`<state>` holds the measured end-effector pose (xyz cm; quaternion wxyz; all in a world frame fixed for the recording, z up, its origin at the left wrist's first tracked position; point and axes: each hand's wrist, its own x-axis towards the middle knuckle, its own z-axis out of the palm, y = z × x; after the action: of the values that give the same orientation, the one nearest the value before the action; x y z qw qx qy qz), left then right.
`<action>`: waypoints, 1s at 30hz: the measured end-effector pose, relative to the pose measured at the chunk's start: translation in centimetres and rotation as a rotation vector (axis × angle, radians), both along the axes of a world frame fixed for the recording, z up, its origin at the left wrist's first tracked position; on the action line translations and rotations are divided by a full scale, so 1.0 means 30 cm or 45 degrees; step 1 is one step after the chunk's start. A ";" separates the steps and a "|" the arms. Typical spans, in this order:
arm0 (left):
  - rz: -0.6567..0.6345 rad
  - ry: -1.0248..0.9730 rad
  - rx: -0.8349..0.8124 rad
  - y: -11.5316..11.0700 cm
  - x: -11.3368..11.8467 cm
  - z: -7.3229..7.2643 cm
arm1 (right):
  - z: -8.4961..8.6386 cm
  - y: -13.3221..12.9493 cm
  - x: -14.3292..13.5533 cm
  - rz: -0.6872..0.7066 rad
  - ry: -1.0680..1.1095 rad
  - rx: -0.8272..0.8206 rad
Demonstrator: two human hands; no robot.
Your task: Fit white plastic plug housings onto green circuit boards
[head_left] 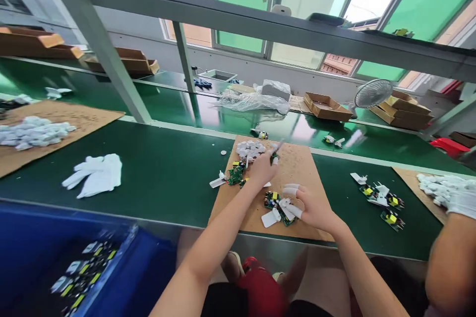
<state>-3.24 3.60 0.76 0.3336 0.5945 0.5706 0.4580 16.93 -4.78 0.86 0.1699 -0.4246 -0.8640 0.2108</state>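
Note:
A brown cardboard sheet (293, 168) lies on the green bench in front of me. My left hand (263, 166) is over its upper middle, fingers closed round a small dark green part (274, 157) that I cannot make out well. My right hand (310, 205) wears white finger covers; its fingers are apart beside circuit boards (273, 199) with white plates, the lower finger at a white piece (287, 208). A pile of small white pieces (250, 149) sits at the sheet's top left. Below it is another green board (235, 174).
White gloves (97, 176) lie to the left. Several boards (383, 195) sit on the bench at right, near a person's gloved hand (463, 200). A blue bin (122, 257) holds boards at lower left. A metal frame bar (223, 17) crosses above; a small fan (373, 93) stands behind.

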 end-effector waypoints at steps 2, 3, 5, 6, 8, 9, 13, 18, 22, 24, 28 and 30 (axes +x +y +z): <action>-0.016 0.269 -0.008 -0.012 -0.002 0.009 | -0.038 -0.011 0.014 -0.033 0.052 -0.013; -0.019 0.386 -0.016 -0.017 -0.003 0.014 | -0.059 -0.020 0.022 -0.080 0.087 -0.009; -0.039 0.584 -0.035 -0.025 -0.007 0.021 | -0.104 -0.041 0.040 -0.176 0.162 0.015; -0.057 0.664 -0.043 -0.028 -0.008 0.023 | -0.125 -0.052 0.051 -0.213 0.198 0.026; -0.112 0.787 -0.060 -0.034 -0.005 0.025 | -0.158 -0.070 0.076 -0.269 0.255 0.037; -0.143 0.834 -0.068 -0.038 -0.001 0.025 | -0.167 -0.074 0.088 -0.288 0.279 0.036; -0.236 0.962 -0.091 -0.049 0.017 0.020 | -0.124 -0.024 0.115 -0.366 0.346 0.024; -0.278 1.044 -0.098 -0.051 0.017 0.014 | 0.062 0.229 -0.012 -0.397 0.175 0.125; -0.284 1.089 -0.102 -0.052 0.016 0.014 | 0.153 0.475 -0.238 -0.061 -0.378 0.171; -0.288 1.111 -0.101 -0.053 0.018 0.015 | 0.158 0.569 -0.346 0.016 -0.447 0.135; -0.298 1.129 -0.106 -0.052 0.023 0.018 | 0.129 0.688 -0.491 0.115 -0.454 0.136; -0.297 1.122 -0.116 -0.051 0.025 0.020 | 0.110 0.723 -0.526 0.155 -0.423 0.133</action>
<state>-2.50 2.07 1.36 0.1342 0.7776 0.6068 0.0954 1.16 16.90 4.16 0.0337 -0.3911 -0.9140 0.1025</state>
